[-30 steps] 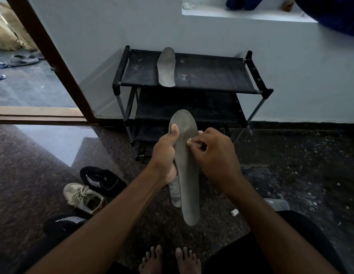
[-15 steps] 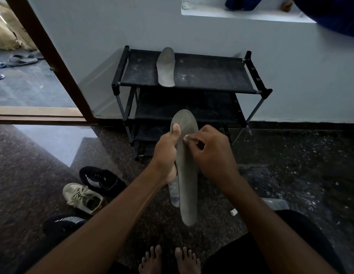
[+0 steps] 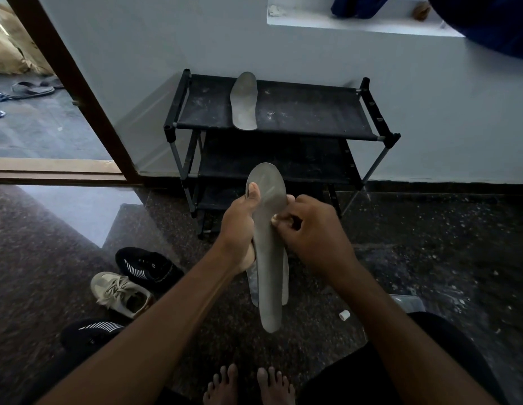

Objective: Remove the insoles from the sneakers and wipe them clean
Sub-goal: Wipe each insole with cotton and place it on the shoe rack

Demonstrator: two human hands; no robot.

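Observation:
My left hand (image 3: 239, 229) grips a long grey insole (image 3: 269, 273) upright in front of me, thumb on its upper left edge. Paler insole edges show just behind it, held in the same hand. My right hand (image 3: 309, 238) has its fingers curled and pinches the insole's right edge, thumb pressed on the face. Whether it holds a cloth I cannot tell. Another grey insole (image 3: 244, 102) lies on the top shelf of the black shoe rack (image 3: 312, 112). A black sneaker (image 3: 146, 267), a beige sneaker (image 3: 120, 293) and another black sneaker (image 3: 90, 331) sit on the floor at the left.
The rack stands against a pale wall with a ledge (image 3: 342, 24) above. An open doorway with a brown frame (image 3: 79, 92) is at the left, sandals beyond it. A small white cap (image 3: 344, 314) and a clear container (image 3: 409, 302) lie by my right leg.
My right thumb has slid a little down the insole's right edge. My left hand and the insole have stayed almost still.

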